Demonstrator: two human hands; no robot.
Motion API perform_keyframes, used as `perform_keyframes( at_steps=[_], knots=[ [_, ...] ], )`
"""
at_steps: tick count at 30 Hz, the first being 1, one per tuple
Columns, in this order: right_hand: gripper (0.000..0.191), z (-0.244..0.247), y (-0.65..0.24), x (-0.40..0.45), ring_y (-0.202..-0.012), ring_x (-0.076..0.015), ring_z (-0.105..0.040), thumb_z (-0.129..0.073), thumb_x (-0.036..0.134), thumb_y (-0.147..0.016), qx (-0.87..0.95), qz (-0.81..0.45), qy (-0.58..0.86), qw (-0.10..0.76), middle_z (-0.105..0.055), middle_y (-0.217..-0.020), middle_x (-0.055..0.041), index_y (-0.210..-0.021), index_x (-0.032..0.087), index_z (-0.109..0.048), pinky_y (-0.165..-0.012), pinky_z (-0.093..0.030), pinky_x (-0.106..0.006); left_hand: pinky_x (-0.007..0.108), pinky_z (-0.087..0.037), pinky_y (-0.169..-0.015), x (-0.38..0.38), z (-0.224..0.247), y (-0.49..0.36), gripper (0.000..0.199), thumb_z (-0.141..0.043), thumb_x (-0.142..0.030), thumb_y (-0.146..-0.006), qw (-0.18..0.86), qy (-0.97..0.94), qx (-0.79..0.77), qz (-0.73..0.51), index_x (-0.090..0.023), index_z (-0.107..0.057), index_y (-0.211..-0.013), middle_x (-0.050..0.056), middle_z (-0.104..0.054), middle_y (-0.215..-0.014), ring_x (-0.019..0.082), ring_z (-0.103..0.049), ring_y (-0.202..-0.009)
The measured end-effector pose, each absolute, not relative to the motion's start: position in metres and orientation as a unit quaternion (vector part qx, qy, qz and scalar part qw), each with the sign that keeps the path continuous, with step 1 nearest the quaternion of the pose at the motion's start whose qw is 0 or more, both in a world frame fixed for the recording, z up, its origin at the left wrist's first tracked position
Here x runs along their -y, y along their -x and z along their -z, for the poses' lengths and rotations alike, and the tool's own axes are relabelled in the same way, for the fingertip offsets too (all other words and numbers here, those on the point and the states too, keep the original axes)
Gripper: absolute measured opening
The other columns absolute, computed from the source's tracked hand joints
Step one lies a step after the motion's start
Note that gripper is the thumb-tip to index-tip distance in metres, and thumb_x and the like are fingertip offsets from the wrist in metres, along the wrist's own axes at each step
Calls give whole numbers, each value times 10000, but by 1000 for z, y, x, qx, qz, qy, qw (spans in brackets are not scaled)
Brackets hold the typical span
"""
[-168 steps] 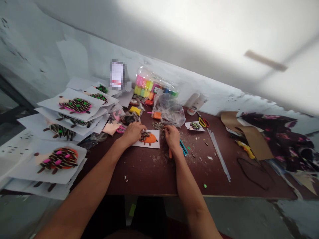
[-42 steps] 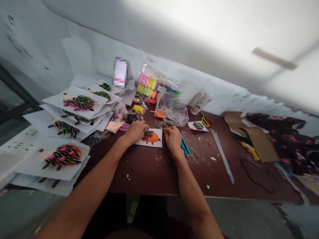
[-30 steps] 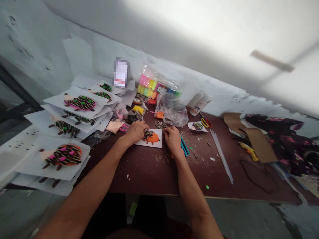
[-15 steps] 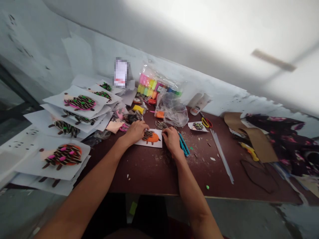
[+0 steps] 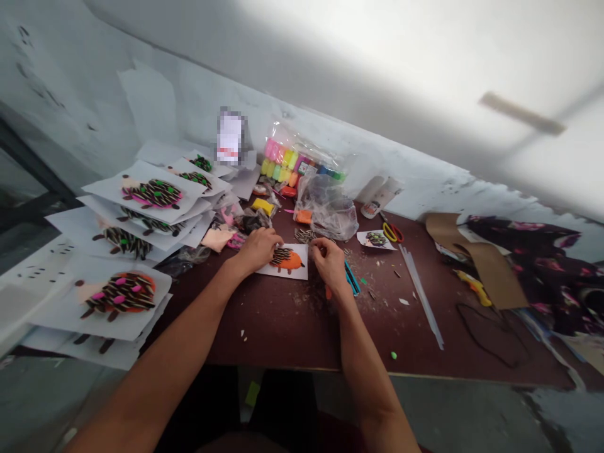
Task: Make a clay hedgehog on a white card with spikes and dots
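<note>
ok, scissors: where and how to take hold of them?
I'd take the scissors by the loops, from above and the near right: loops face that way, blades point to the back, and a small card crowds the left.

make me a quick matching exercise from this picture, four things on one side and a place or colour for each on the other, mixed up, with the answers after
Things
1. left hand
2. right hand
3. scissors
4. small green lump

Places and colours
A. yellow and red handles
B. at the right edge of the white card, near the pile of striped seeds
C. near the front edge of the table
D. at the left end of the card with the orange hedgehog

Right pairs: 1-D, 2-B, 3-A, 4-C
</note>
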State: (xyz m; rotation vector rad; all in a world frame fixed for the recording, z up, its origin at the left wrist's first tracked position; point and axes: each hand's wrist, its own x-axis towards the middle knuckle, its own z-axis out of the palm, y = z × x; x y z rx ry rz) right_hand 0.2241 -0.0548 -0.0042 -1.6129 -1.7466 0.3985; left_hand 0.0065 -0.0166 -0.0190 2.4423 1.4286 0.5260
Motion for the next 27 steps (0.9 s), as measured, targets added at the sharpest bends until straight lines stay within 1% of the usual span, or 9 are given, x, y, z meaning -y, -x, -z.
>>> perform_keyframes(
  at_steps=[2, 4, 7, 11, 14, 17, 20, 23, 27],
  knots=[
    [281, 4, -224, 54, -718, -159, -589, -541, 199, -817, 672, -165, 617, 375, -709, -885, -45, -1031, 162, -718, -723, -461, -266, 338, -481, -860, 17, 19, -7, 339, -500, -90, -881, 129, -842, -492, -182, -213, -788, -1012, 100, -701, -1023, 230, -621, -963],
    [289, 3, -224, 55, -734, -163, -598, -542, 205, -834, 674, -163, 607, 389, -715, -893, -50, -1054, 167, -726, -747, -474, -278, 337, -484, -857, 17, 19, -7, 336, -502, -93, -880, 125, -842, -493, -180, -216, -788, -1008, 98, -700, -1018, 229, -622, -963],
    [232, -2, -221, 57, -750, -165, -597, -555, 244, -880, 691, -157, 582, 399, -692, -867, -50, -976, 183, -757, -752, -476, -279, 335, -485, -853, 17, 19, -6, 331, -506, -95, -881, 122, -842, -493, -181, -216, -788, -1005, 96, -700, -1015, 230, -624, -961],
    [184, -7, -214, 63, -838, -173, -613, -589, 247, -895, 719, -181, 544, 392, -684, -932, -55, -926, 206, -766, -781, -484, -276, 335, -489, -840, 16, 20, -6, 328, -508, -97, -881, 120, -843, -492, -181, -210, -789, -1006, 99, -700, -1005, 236, -628, -955],
    [227, -9, -207, 68, -843, -173, -632, -551, 230, -933, 737, -207, 524, 374, -707, -927, -50, -1017, 216, -762, -799, -487, -278, 330, -488, -844, 16, 20, -6, 326, -511, -92, -876, 117, -842, -494, -180, -209, -788, -1001, 97, -700, -1005, 231, -629, -956],
    [279, -8, -202, 71, -857, -173, -642, -514, 196, -954, 760, -199, 513, 346, -709, -936, -63, -1087, 211, -759, -797, -480, -272, 330, -486, -854, 16, 20, -6, 322, -514, -95, -877, 117, -844, -493, -176, -209, -787, -1007, 94, -701, -1012, 232, -627, -970],
    [232, -5, -200, 73, -871, -178, -650, -559, 175, -932, 772, -199, 506, 330, -724, -936, -61, -1039, 201, -763, -806, -475, -272, 330, -487, -863, 16, 20, -6, 322, -508, -100, -885, 118, -843, -494, -175, -205, -787, -1006, 93, -703, -1004, 229, -631, -967],
    [148, -3, -202, 75, -835, -176, -641, -614, 193, -915, 780, -195, 505, 313, -723, -910, -54, -957, 191, -756, -782, -467, -268, 324, -488, -867, 16, 20, -6, 321, -509, -96, -883, 115, -842, -496, -178, -204, -788, -1001, 90, -705, -999, 219, -634, -950],
    [169, 0, -207, 77, -835, -165, -619, -587, 172, -930, 803, -173, 499, 275, -683, -913, -54, -921, 205, -752, -759, -452, -255, 323, -487, -868, 16, 21, -7, 327, -513, -91, -879, 113, -841, -497, -179, -211, -790, -1006, 88, -703, -993, 216, -636, -948]
  ],
)
